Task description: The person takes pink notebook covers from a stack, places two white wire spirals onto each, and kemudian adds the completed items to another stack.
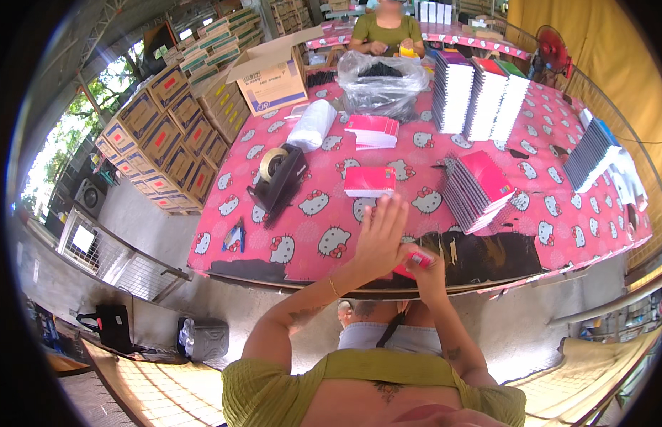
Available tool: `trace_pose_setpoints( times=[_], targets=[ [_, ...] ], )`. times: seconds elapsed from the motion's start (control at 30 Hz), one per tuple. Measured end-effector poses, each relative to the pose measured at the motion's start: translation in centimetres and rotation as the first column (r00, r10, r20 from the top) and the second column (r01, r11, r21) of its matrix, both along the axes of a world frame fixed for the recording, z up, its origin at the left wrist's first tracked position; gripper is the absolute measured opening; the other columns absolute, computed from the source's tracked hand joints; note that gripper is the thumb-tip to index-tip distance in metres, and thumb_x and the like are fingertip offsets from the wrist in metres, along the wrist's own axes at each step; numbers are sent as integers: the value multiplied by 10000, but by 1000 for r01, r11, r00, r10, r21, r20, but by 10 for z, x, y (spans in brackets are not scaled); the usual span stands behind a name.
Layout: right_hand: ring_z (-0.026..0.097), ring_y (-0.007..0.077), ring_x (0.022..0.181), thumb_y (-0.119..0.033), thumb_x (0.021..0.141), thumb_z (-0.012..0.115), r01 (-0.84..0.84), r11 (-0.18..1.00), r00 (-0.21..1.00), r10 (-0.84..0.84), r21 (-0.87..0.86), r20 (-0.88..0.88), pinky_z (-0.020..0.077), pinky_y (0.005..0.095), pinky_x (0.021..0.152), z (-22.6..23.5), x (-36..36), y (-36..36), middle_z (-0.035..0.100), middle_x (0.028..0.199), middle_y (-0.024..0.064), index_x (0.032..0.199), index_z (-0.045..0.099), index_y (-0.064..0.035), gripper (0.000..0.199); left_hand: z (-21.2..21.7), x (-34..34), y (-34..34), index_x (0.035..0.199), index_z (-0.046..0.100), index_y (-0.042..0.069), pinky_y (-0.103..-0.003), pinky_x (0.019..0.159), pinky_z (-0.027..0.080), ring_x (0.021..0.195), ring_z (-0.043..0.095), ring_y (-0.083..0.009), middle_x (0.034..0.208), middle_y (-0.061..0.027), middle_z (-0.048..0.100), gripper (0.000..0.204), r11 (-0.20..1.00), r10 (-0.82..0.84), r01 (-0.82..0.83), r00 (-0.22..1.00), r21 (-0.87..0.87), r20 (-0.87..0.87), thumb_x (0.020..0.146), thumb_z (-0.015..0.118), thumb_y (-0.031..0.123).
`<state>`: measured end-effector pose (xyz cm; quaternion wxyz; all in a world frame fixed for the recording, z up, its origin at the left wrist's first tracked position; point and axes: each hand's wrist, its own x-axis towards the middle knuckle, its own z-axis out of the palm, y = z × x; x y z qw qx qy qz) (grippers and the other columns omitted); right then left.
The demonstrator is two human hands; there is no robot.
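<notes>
My left hand is raised over the near table edge, fingers spread flat against a small pink packet. My right hand grips that packet from below and the right. Just beyond my fingertips lies a low stack of pink packets on the pink cartoon-cat tablecloth. To the right of it leans a pile of spiral notebooks with a pink cover on top.
A black tape dispenser and blue pliers lie left. Further back are more pink packets, a white roll, a plastic bag, tall notebook stacks, an open carton. Another person sits opposite. Stacked cartons stand left.
</notes>
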<state>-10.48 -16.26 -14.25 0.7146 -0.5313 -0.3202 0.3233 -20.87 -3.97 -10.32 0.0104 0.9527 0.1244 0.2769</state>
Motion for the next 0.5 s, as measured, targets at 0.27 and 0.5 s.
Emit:
trace_pose_setpoints(
  times=[0.27,0.5],
  targets=[
    [657,100,873,17,869,683,19,995,948,13,-97,317,533,275,792,-1,15,5,747,993,88,1149,702,13,280,-7,-1,16,1269,595,43,-602,1159,209,1270,538,-327,1330,-154,592,422,990,-82,86,996,-114,44,959,591,329],
    [661,104,861,-16,878,680,-4,996,924,39,-92,380,534,274,791,-16,24,6,750,986,105,1168,704,-21,291,-16,-7,13,1333,535,13,-608,1161,181,1316,493,-337,1387,-173,541,542,989,-138,134,989,-64,-58,980,519,424]
  ],
)
